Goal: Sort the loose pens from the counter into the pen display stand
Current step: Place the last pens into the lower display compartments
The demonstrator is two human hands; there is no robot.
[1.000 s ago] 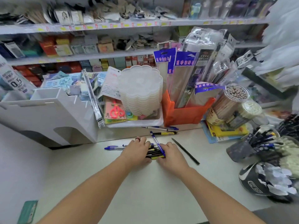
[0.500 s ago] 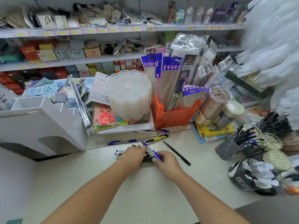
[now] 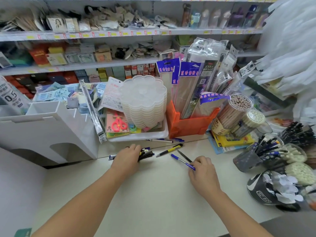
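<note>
My left hand grips a bundle of pens on the pale counter, just in front of the white stepped pen display stand. My right hand has moved off to the right and pinches a blue pen that lies slanted on the counter. A thin black pen lies beside it. A yellow and black pen rests between the two hands. More loose pens lie at the foot of the white tray.
A white tray with stacked clear palettes and an orange bin stand behind the pens. Tubs of pencils, a dark pen cup and a black helmet-like thing crowd the right side. Shelves of goods rise behind.
My hands have parted. The left one keeps the bundle of pens, while the right one has slid right with the blue pen. The camera has swung a little left.
</note>
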